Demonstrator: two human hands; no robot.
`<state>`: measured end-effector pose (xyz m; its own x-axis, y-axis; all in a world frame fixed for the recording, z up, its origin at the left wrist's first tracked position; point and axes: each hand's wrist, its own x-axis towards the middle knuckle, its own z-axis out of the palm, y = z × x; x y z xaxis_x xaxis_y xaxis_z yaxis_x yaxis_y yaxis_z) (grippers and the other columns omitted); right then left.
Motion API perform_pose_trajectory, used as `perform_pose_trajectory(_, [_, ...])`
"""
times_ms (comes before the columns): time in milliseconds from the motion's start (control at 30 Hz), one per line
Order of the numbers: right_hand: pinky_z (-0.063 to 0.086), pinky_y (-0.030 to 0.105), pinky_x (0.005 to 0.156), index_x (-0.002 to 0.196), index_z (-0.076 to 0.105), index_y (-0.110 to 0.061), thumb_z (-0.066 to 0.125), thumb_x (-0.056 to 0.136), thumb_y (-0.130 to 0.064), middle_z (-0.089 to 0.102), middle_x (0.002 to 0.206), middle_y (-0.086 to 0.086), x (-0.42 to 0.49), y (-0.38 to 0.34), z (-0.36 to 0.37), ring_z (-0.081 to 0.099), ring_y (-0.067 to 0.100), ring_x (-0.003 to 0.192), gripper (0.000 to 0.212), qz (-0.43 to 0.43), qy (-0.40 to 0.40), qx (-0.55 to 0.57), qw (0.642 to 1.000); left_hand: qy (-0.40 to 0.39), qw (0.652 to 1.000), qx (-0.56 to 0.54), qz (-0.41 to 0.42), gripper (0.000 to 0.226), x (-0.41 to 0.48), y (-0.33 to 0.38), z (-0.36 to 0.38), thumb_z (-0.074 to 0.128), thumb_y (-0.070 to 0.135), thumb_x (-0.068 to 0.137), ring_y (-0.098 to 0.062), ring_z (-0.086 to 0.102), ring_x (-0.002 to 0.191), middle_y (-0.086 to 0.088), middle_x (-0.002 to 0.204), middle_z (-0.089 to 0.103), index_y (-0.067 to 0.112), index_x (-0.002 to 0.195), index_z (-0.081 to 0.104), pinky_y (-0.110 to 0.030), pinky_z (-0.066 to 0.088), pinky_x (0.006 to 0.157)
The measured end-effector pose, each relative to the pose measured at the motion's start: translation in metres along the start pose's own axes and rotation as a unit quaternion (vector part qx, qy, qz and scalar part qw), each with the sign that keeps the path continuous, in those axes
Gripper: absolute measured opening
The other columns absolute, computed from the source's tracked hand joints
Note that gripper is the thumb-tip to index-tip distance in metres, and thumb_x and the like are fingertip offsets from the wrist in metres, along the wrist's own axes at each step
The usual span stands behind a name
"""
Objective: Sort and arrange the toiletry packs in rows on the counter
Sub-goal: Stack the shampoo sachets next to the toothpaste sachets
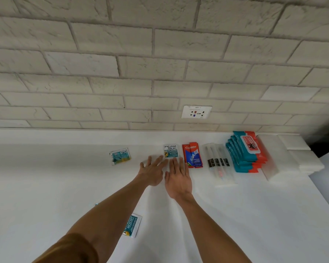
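Both hands, left hand and right hand, lie flat and empty on the white table, fingers just below the Cream Silk pack.

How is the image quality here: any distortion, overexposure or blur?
Head view: wide-angle bending curves the brick wall and counter; the white counter is washed out, nearly shadowless; the Cream Silk sachet and Colgate sachets read sharply; the far right corner darkens.

Cream Silk sachet lies left of Colgate sachets.
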<state>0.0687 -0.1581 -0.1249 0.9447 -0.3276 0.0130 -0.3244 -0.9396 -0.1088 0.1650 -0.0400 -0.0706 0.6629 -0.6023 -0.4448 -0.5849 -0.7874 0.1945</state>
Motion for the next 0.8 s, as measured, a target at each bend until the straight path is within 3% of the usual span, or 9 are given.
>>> perform_pose_trajectory(233, [0.001, 0.051, 0.131, 0.167, 0.02, -0.008, 0.0, 0.106, -0.048, 0.014, 0.175, 0.014, 0.003, 0.001, -0.003, -0.005, 0.032, 0.162, 0.076, -0.003, 0.0, 0.008, 1.0, 0.0, 1.0, 0.006, 0.005, 0.064, 0.002, -0.001, -0.002, 0.033, 0.037, 0.108, -0.037, -0.006, 0.159, 0.013, 0.173, -0.009, 0.04, 0.164, 0.002, -0.065, 0.014, 0.123])
perform_pose_trajectory(467, [0.007, 0.053, 0.132, 0.167, 0.02, -0.009, -0.005, 0.103, -0.05, 0.013, 0.175, 0.013, 0.008, -0.002, -0.007, -0.005, 0.032, 0.162, 0.08, -0.008, -0.001, 0.027, 1.0, 0.007, 1.0, -0.001, 0.007, 0.062, 0.004, -0.002, -0.005, 0.033, 0.037, 0.108, -0.036, -0.001, 0.159, 0.014, 0.173, -0.004, 0.038, 0.164, 0.006, -0.063, 0.019, 0.122])
perform_pose_trajectory(700, [0.014, 0.051, 0.132, 0.164, 0.033, -0.008, 0.01, 0.106, -0.043, 0.029, 0.172, 0.013, -0.002, -0.014, -0.011, 0.014, 0.031, 0.162, 0.072, -0.006, 0.004, 0.077, 0.997, 0.128, 0.989, -0.07, 0.034, 0.059, -0.006, -0.017, 0.006, 0.044, 0.026, 0.105, -0.024, 0.025, 0.154, 0.003, 0.168, 0.029, 0.025, 0.161, 0.026, -0.049, 0.032, 0.12])
perform_pose_trajectory(800, [0.019, 0.044, 0.131, 0.163, 0.035, -0.009, 0.033, 0.111, -0.033, 0.035, 0.169, 0.013, -0.017, -0.025, -0.015, 0.024, 0.03, 0.16, 0.058, 0.001, -0.007, 0.125, 0.992, 0.162, 0.979, -0.118, 0.041, 0.054, -0.021, -0.028, 0.008, 0.047, 0.025, 0.104, -0.024, 0.041, 0.145, -0.002, 0.158, 0.046, 0.022, 0.157, 0.037, -0.045, 0.039, 0.115])
